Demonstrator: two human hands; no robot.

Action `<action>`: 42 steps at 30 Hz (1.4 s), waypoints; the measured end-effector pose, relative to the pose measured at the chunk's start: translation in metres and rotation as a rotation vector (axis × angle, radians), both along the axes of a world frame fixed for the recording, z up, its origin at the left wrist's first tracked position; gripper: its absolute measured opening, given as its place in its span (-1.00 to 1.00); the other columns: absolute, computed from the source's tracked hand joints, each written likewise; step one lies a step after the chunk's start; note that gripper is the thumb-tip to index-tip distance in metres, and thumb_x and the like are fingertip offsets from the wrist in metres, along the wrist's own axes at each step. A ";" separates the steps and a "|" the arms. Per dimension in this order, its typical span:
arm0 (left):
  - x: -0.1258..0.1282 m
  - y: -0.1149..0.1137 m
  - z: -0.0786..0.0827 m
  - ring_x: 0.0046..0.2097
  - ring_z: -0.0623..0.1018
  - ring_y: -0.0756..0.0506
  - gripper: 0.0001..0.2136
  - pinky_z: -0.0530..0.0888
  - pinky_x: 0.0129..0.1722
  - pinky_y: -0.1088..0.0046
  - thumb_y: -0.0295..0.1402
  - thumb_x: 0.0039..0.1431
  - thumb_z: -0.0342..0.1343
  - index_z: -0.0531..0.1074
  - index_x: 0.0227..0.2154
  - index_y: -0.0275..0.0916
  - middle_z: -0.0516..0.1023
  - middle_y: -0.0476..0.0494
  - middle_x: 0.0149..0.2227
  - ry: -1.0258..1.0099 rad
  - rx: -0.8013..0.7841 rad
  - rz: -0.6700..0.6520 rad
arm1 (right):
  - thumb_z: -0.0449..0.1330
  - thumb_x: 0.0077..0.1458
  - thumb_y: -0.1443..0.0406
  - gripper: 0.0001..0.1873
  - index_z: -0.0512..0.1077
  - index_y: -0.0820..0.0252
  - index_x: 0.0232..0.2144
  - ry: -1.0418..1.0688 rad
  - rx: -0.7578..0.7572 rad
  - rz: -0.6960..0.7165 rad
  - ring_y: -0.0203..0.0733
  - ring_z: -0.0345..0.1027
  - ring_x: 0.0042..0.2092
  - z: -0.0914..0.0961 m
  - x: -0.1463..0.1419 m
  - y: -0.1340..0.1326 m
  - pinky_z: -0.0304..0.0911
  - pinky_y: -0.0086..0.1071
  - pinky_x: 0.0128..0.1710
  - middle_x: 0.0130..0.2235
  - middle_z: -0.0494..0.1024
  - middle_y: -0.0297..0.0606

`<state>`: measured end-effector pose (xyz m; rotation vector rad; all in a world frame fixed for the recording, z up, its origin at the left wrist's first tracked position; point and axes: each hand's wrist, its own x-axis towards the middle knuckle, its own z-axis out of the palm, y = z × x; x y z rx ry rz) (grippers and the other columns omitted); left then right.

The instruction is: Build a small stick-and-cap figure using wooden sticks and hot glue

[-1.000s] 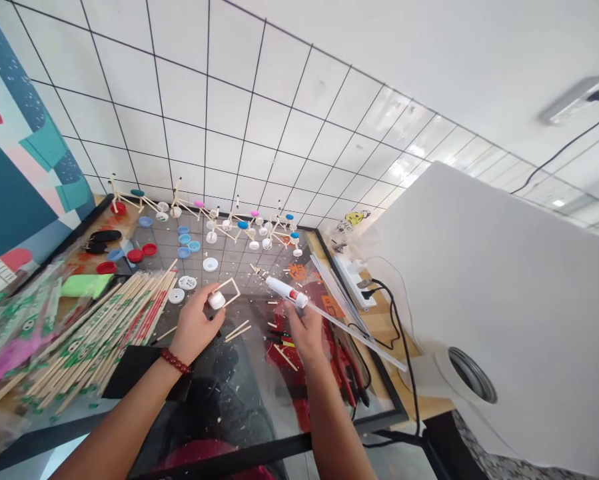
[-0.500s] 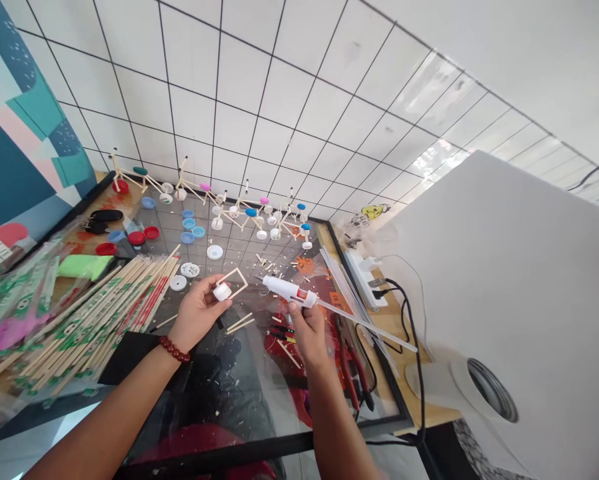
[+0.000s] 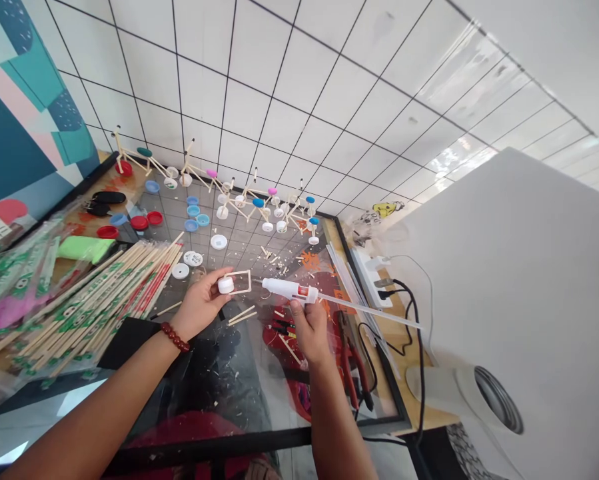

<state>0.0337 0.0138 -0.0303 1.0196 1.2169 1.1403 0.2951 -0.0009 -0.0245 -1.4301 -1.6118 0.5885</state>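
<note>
My left hand (image 3: 204, 299) pinches a small piece made of a white bottle cap (image 3: 225, 285) and a rectangular frame of thin sticks (image 3: 250, 281). My right hand (image 3: 310, 327) is wrapped round a white hot glue gun (image 3: 284, 288), with a long clear glue stick (image 3: 369, 310) coming out of its back. The gun's nozzle points left at the end of the stick frame, touching or very close to it; I cannot tell which. Two short cut sticks (image 3: 242, 316) lie on the dark glass tabletop below the frame.
Wrapped chopsticks (image 3: 104, 300) are heaped at the left. Several little stick-and-cap bicycle models (image 3: 239, 200) stand along the tiled wall. Blue caps (image 3: 193, 211) and red caps (image 3: 139, 223) lie at the back left. Red-handled pliers (image 3: 349, 373) and a power strip (image 3: 372, 273) are at the right.
The stick frame has turned from slanted to nearly level, its far end now by the nozzle. My left hand has moved slightly up and right; the camera view has shifted a little.
</note>
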 end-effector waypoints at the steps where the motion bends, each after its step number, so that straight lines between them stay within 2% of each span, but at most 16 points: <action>1: 0.000 0.000 0.000 0.09 0.69 -0.31 -0.41 0.55 0.26 -0.01 -0.22 -0.06 0.47 0.54 0.09 -0.18 0.73 -0.26 0.08 -0.003 -0.003 -0.002 | 0.16 0.33 -0.02 -0.62 0.52 0.14 -0.30 -0.017 0.007 -0.007 -0.13 0.38 -0.36 -0.001 0.000 0.000 0.30 -0.29 -0.31 -0.41 0.56 -0.27; 6: 0.001 0.000 -0.002 0.13 0.67 -0.33 -0.38 0.52 0.28 -0.03 -0.22 -0.12 0.49 0.52 0.07 -0.20 0.72 -0.26 0.05 -0.038 -0.024 0.014 | 0.15 0.35 -0.05 -0.59 0.51 0.15 -0.29 -0.026 0.053 -0.046 -0.12 0.40 -0.37 -0.006 0.001 0.001 0.28 -0.29 -0.32 -0.38 0.59 -0.25; 10: 0.004 -0.003 0.004 0.02 0.69 -0.28 -0.43 0.58 0.20 0.02 -0.32 -0.19 0.55 0.52 -0.04 -0.22 0.72 -0.21 -0.05 -0.117 -0.038 0.077 | 0.18 0.35 -0.03 -0.61 0.53 0.15 -0.26 0.036 0.080 -0.046 -0.12 0.42 -0.35 -0.009 -0.001 0.001 0.30 -0.27 -0.29 -0.36 0.61 -0.25; 15: 0.004 -0.006 0.022 -0.09 0.72 -0.16 -0.42 0.65 0.06 0.19 -0.53 -0.16 0.53 0.50 -0.02 -0.19 0.70 -0.11 -0.07 -0.499 -0.113 0.089 | 0.22 0.34 0.01 -0.66 0.57 0.15 -0.19 0.142 0.125 -0.085 -0.11 0.46 -0.25 -0.009 -0.001 0.002 0.35 -0.23 -0.17 -0.28 0.65 -0.24; 17: 0.001 -0.004 0.028 -0.08 0.73 -0.14 -0.54 0.65 0.07 0.24 -0.54 -0.06 0.48 0.54 -0.06 -0.21 0.71 -0.10 -0.13 -0.627 -0.160 0.100 | 0.22 0.33 0.01 -0.65 0.56 0.17 -0.22 0.192 0.110 -0.118 -0.13 0.44 -0.27 -0.010 0.001 0.003 0.34 -0.25 -0.19 -0.30 0.62 -0.26; 20: -0.004 0.000 0.032 -0.09 0.73 -0.15 -0.87 0.66 0.05 0.23 -0.47 0.18 0.36 0.57 -0.22 -0.25 0.70 -0.13 -0.22 -0.732 -0.242 0.150 | 0.25 0.31 -0.02 -0.62 0.55 0.19 -0.21 0.268 0.069 -0.169 -0.16 0.40 -0.27 -0.013 0.005 0.003 0.32 -0.27 -0.19 -0.29 0.59 -0.28; 22: -0.006 0.002 0.033 -0.11 0.72 -0.13 -0.97 0.66 0.00 0.28 -0.50 0.25 0.29 0.57 -0.29 -0.27 0.70 -0.15 -0.23 -0.746 -0.270 0.194 | 0.26 0.29 -0.03 -0.60 0.54 0.20 -0.17 0.304 0.056 -0.201 -0.16 0.40 -0.26 -0.015 0.006 0.004 0.33 -0.26 -0.17 -0.26 0.58 -0.27; 25: -0.005 0.002 0.035 -0.28 0.65 0.00 -0.90 0.60 -0.19 0.52 -0.61 0.23 0.26 0.60 -0.36 -0.32 0.68 -0.12 -0.31 -0.688 -0.273 0.271 | 0.28 0.25 -0.04 -0.58 0.54 0.20 -0.16 0.318 0.061 -0.226 -0.15 0.40 -0.24 -0.016 0.005 0.005 0.33 -0.23 -0.13 -0.25 0.58 -0.26; 27: -0.003 0.002 0.038 -0.37 0.59 0.06 -0.87 0.55 -0.28 0.58 -0.66 0.19 0.27 0.61 -0.39 -0.34 0.65 -0.08 -0.38 -0.646 -0.290 0.312 | 0.29 0.24 -0.04 -0.59 0.54 0.20 -0.18 0.310 0.059 -0.216 -0.14 0.41 -0.23 -0.015 0.004 0.006 0.34 -0.21 -0.12 -0.26 0.58 -0.26; 29: -0.002 0.001 0.043 -0.35 0.62 0.03 -0.84 0.59 -0.23 0.52 -0.68 0.17 0.26 0.58 -0.43 -0.33 0.65 -0.08 -0.39 -0.663 -0.320 0.330 | 0.28 0.24 -0.04 -0.59 0.54 0.20 -0.20 0.308 0.049 -0.195 -0.13 0.41 -0.25 -0.013 0.002 0.006 0.34 -0.21 -0.14 -0.29 0.58 -0.27; 32: -0.002 -0.001 0.048 -0.20 0.72 -0.10 -0.78 0.67 -0.06 0.31 -0.68 0.21 0.20 0.49 -0.50 -0.30 0.67 -0.13 -0.36 -0.752 -0.367 0.347 | 0.29 0.22 -0.05 -0.58 0.55 0.19 -0.21 0.299 0.047 -0.194 -0.14 0.41 -0.27 -0.012 0.001 0.006 0.35 -0.22 -0.17 -0.31 0.58 -0.28; 36: -0.003 -0.001 0.048 -0.14 0.76 -0.21 -0.79 0.69 -0.04 0.16 -0.63 0.28 0.11 0.47 -0.45 -0.29 0.72 -0.25 -0.27 -0.774 -0.441 0.332 | 0.28 0.23 -0.06 -0.59 0.54 0.18 -0.24 0.272 0.054 -0.181 -0.14 0.41 -0.29 -0.011 0.000 0.006 0.35 -0.23 -0.19 -0.32 0.59 -0.28; 39: -0.003 -0.002 0.046 -0.18 0.77 -0.21 -0.85 0.71 -0.10 0.16 -0.56 0.33 0.10 0.52 -0.32 -0.28 0.74 -0.27 -0.19 -0.755 -0.457 0.283 | 0.29 0.23 -0.05 -0.60 0.53 0.18 -0.27 0.283 0.060 -0.161 -0.15 0.41 -0.30 -0.011 -0.001 0.005 0.35 -0.25 -0.22 -0.33 0.59 -0.28; 42: -0.002 -0.002 0.047 -0.22 0.76 -0.17 -0.86 0.70 -0.17 0.26 -0.52 0.36 0.11 0.57 -0.24 -0.28 0.74 -0.24 -0.19 -0.717 -0.454 0.237 | 0.29 0.23 -0.04 -0.61 0.53 0.18 -0.29 0.288 0.050 -0.132 -0.16 0.41 -0.31 -0.011 -0.003 0.004 0.36 -0.25 -0.23 -0.34 0.60 -0.27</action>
